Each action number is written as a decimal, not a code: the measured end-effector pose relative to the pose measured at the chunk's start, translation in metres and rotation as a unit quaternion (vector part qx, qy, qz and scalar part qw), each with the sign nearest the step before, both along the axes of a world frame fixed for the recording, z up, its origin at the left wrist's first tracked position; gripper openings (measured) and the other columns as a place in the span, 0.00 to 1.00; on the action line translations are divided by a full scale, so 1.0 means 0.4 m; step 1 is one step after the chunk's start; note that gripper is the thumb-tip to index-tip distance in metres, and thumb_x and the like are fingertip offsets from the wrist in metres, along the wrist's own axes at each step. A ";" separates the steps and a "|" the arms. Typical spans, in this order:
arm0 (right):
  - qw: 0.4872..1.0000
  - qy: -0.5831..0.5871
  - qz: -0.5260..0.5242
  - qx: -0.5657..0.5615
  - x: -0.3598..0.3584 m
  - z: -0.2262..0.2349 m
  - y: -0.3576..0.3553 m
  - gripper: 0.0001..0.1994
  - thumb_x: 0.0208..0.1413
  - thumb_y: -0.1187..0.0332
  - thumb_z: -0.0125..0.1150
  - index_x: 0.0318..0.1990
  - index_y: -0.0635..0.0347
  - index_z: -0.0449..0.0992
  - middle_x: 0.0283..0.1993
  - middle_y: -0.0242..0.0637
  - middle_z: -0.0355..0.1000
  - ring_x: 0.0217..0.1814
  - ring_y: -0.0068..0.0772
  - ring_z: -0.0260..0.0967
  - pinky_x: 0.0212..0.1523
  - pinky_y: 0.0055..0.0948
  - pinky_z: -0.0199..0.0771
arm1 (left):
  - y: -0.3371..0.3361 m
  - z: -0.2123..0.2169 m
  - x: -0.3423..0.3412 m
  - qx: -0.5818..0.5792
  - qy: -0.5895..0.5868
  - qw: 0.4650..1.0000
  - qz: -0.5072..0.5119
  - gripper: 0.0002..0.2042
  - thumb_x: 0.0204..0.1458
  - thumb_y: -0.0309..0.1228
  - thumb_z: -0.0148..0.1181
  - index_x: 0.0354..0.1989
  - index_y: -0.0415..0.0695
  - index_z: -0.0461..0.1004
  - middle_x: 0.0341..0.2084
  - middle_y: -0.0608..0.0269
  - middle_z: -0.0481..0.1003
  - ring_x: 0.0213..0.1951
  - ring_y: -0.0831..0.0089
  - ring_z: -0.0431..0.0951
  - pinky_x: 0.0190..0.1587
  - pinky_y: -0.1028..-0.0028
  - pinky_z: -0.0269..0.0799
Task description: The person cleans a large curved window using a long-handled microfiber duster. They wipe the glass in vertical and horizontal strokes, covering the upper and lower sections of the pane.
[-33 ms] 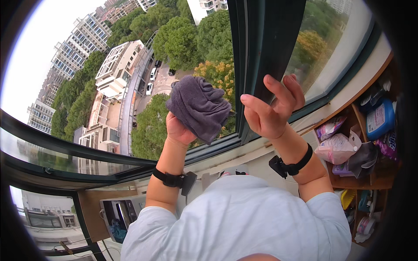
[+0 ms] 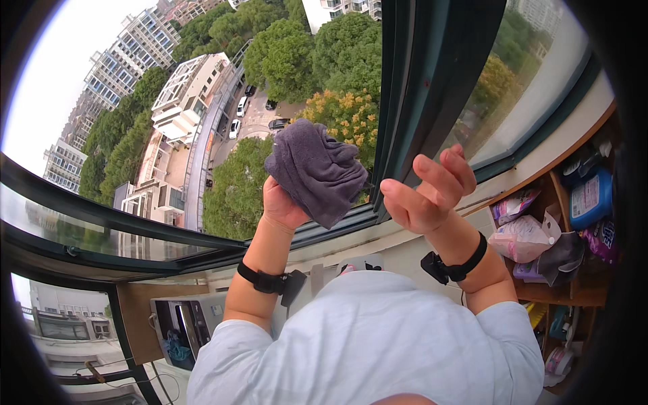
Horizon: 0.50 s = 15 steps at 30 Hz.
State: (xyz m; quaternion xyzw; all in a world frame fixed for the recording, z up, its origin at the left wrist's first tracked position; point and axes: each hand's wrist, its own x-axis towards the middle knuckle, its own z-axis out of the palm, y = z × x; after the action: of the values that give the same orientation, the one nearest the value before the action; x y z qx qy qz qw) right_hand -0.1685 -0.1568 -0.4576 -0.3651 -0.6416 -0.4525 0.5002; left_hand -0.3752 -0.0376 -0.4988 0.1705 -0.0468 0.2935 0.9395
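A bunched, dark grey-purple cloth (image 2: 318, 172) is held up in front of the window by my left hand (image 2: 282, 204). Its folds cover most of that hand's fingers; the palm side and wrist show below it. To the right, my right hand (image 2: 432, 196) is raised with nothing in it, its fingers apart and slightly curled. It is nearest the dark green window frame (image 2: 432, 88) and does not touch the cloth. Each forearm wears a black strap (image 2: 260, 278) with a small dark device on it.
Beyond the window are trees (image 2: 280, 57), buildings and parked cars far below. On the right, a wooden shelf (image 2: 540, 291) holds a blue container (image 2: 590, 199) and several bags (image 2: 525, 237). A grey-white appliance (image 2: 192, 327) stands at lower left.
My right hand has dropped a little. The cloth, still in my left hand, appears slightly farther right, and the window scene has shifted a little in view.
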 end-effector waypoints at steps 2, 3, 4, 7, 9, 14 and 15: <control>0.950 0.015 0.202 -0.239 -0.081 -0.074 -0.030 0.18 0.55 0.62 0.69 0.53 0.45 0.74 0.66 0.42 0.58 0.70 0.51 0.52 0.72 0.47 0.55 | -0.052 -0.032 -0.062 0.041 0.067 0.997 0.014 0.29 0.66 0.45 0.39 0.70 0.41 0.57 0.67 0.44 0.61 0.67 0.50 0.64 0.71 0.50 0.57; 0.875 0.137 0.281 -0.369 -0.116 -0.123 -0.035 0.34 0.54 0.60 0.72 0.66 0.47 0.61 0.69 0.44 0.53 0.73 0.55 0.48 0.72 0.47 0.55 | -0.084 -0.055 -0.083 0.049 0.101 0.993 0.023 0.26 0.66 0.42 0.42 0.67 0.40 0.61 0.63 0.46 0.66 0.64 0.54 0.68 0.68 0.54 0.62; 0.814 0.220 0.275 -0.462 -0.148 -0.173 -0.046 0.43 0.50 0.59 0.75 0.70 0.53 0.54 0.69 0.46 0.56 0.72 0.51 0.54 0.70 0.44 0.57 | -0.114 -0.078 -0.105 0.052 0.134 0.989 0.028 0.23 0.66 0.40 0.46 0.64 0.39 0.66 0.60 0.49 0.70 0.61 0.59 0.72 0.65 0.58 0.67; 0.451 0.456 0.460 -0.614 -0.167 -0.299 -0.048 0.43 0.57 0.70 0.68 0.73 0.58 0.44 0.70 0.42 0.56 0.69 0.36 0.60 0.68 0.37 0.62 | -0.195 -0.147 -0.131 0.182 0.375 0.908 0.038 0.14 0.64 0.32 0.50 0.53 0.39 0.75 0.46 0.63 0.77 0.48 0.76 0.74 0.53 0.71 0.72; 0.365 0.451 0.407 -0.706 -0.141 -0.349 -0.050 0.35 0.58 0.77 0.63 0.70 0.63 0.53 0.65 0.40 0.64 0.66 0.31 0.63 0.66 0.33 0.64 | -0.246 -0.193 -0.139 0.225 0.463 0.857 0.004 0.14 0.64 0.31 0.48 0.52 0.40 0.76 0.42 0.68 0.77 0.44 0.80 0.72 0.48 0.76 0.71; 0.184 0.516 0.354 -0.758 -0.058 -0.375 -0.063 0.28 0.56 0.78 0.62 0.65 0.65 0.63 0.60 0.39 0.70 0.59 0.30 0.70 0.62 0.31 0.70 | -0.325 -0.403 -0.283 0.136 0.544 0.826 -0.061 0.13 0.64 0.33 0.52 0.51 0.42 0.77 0.48 0.66 0.77 0.48 0.76 0.75 0.52 0.73 0.72; 0.160 0.547 0.363 -0.738 -0.051 -0.374 -0.069 0.29 0.55 0.77 0.63 0.65 0.65 0.63 0.60 0.39 0.70 0.59 0.29 0.70 0.62 0.31 0.70 | -0.335 -0.471 -0.324 0.073 0.533 0.841 -0.053 0.13 0.64 0.34 0.53 0.51 0.43 0.77 0.49 0.66 0.77 0.48 0.75 0.76 0.52 0.72 0.72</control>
State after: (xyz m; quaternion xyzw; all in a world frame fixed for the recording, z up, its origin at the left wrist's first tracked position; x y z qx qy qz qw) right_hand -0.1888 -0.1843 -0.6071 -0.4420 -0.2953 0.7821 0.3252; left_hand -0.5046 -0.1717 -0.6873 0.3660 0.4306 0.1030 0.8185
